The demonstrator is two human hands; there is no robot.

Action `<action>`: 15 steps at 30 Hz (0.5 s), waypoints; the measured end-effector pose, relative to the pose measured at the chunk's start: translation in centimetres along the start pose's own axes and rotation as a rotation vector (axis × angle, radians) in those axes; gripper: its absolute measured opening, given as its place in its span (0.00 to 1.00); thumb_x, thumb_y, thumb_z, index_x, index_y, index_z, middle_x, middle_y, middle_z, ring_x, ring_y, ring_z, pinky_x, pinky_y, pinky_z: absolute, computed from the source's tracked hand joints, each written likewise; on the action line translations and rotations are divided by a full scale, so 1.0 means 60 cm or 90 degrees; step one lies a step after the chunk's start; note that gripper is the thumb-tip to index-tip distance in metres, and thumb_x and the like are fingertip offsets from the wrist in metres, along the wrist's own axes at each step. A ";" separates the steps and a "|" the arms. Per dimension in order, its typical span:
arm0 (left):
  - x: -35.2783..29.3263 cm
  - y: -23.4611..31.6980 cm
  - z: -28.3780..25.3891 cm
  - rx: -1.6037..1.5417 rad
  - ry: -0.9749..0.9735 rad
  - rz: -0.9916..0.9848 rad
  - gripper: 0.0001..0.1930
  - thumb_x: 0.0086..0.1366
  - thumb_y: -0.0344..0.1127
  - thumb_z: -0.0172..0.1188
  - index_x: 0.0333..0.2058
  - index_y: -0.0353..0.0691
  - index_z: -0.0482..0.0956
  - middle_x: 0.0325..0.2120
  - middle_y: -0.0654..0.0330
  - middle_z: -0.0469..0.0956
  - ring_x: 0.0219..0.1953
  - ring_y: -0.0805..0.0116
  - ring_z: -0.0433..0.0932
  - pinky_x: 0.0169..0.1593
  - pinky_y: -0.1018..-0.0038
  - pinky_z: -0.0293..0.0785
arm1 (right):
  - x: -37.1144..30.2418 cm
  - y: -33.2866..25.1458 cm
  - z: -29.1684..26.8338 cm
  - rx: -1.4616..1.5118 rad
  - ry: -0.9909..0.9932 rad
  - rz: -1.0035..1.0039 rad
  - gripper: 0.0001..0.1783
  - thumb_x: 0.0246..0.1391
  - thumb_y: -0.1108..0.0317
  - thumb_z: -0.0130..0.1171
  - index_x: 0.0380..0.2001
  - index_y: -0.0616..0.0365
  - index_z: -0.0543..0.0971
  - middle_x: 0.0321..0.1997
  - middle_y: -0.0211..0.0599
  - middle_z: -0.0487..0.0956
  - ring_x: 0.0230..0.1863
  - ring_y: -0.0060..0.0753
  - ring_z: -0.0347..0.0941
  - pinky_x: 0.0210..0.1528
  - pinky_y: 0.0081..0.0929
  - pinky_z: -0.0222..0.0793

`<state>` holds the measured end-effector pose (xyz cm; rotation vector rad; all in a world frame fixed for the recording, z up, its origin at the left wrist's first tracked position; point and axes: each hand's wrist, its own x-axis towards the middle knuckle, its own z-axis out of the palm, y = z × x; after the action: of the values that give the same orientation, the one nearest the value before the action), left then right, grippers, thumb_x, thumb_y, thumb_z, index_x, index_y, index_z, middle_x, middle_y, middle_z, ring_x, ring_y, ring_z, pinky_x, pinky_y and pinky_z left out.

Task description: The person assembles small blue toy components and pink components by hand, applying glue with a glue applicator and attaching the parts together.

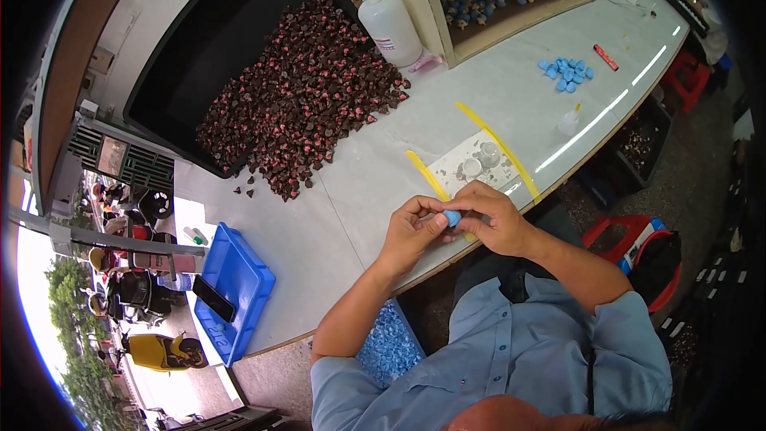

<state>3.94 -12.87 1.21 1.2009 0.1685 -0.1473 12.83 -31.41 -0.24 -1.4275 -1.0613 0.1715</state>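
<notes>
Between my hands, at the table's near edge, is a small rounded blue piece (452, 219); its exact kind is too small to make out. My left hand (411, 231) pinches it from the left with thumb and fingertips. The fingers of my right hand (496, 220) close on it from the other side. Just beyond my hands lies a stained white sheet (451, 166) with yellow tape strips (499, 142) along its sides. Two small round pots (472, 168) rest on that sheet.
A large heap of dark brown and red pieces (307, 88) spills from a black tray (179, 56). Near it stands a white bottle (389, 25). Blue pieces (566, 73) and a red marker (606, 57) lie right. A blue tray (259, 279) holding a phone (214, 298) sits left.
</notes>
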 end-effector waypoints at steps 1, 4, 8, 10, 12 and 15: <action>0.000 0.000 -0.002 -0.001 0.001 -0.001 0.13 0.66 0.32 0.61 0.44 0.33 0.72 0.40 0.55 0.78 0.44 0.68 0.79 0.45 0.75 0.79 | -0.001 -0.004 0.002 0.001 -0.001 0.001 0.18 0.51 0.81 0.61 0.47 0.59 0.78 0.40 0.37 0.73 0.37 0.26 0.74 0.37 0.19 0.72; 0.002 -0.004 -0.008 -0.010 -0.003 -0.005 0.12 0.65 0.30 0.61 0.45 0.33 0.73 0.41 0.55 0.78 0.43 0.68 0.79 0.44 0.76 0.79 | 0.001 -0.014 0.005 0.095 0.045 0.085 0.15 0.53 0.79 0.60 0.46 0.60 0.79 0.39 0.36 0.74 0.37 0.25 0.74 0.37 0.19 0.72; 0.003 -0.005 -0.006 -0.030 0.008 0.014 0.12 0.65 0.28 0.61 0.45 0.32 0.73 0.41 0.53 0.79 0.42 0.68 0.80 0.44 0.76 0.79 | -0.001 -0.003 0.003 0.090 0.039 0.121 0.15 0.54 0.78 0.60 0.46 0.60 0.78 0.37 0.34 0.75 0.37 0.22 0.74 0.37 0.19 0.72; 0.003 -0.002 -0.003 -0.032 0.016 0.009 0.12 0.64 0.28 0.62 0.45 0.32 0.73 0.41 0.53 0.79 0.41 0.67 0.81 0.44 0.76 0.79 | -0.003 -0.001 0.002 0.115 0.042 0.142 0.15 0.54 0.78 0.59 0.47 0.60 0.78 0.36 0.33 0.76 0.36 0.21 0.74 0.37 0.19 0.72; 0.002 0.000 -0.002 -0.038 0.024 -0.001 0.12 0.64 0.27 0.62 0.44 0.31 0.73 0.40 0.52 0.79 0.40 0.67 0.81 0.43 0.77 0.80 | -0.003 0.001 0.000 0.114 0.016 0.163 0.15 0.55 0.78 0.58 0.47 0.62 0.78 0.36 0.32 0.78 0.34 0.19 0.75 0.36 0.18 0.73; 0.002 -0.008 -0.004 -0.015 0.040 0.008 0.11 0.64 0.26 0.62 0.44 0.31 0.73 0.40 0.51 0.79 0.39 0.67 0.82 0.41 0.77 0.80 | 0.001 -0.014 -0.008 0.169 -0.014 0.239 0.14 0.57 0.78 0.56 0.47 0.65 0.77 0.36 0.34 0.81 0.34 0.17 0.77 0.37 0.17 0.74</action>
<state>3.96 -12.81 0.62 1.1840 0.2162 -0.0963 12.80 -31.90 0.62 -1.3710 -0.7474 0.5789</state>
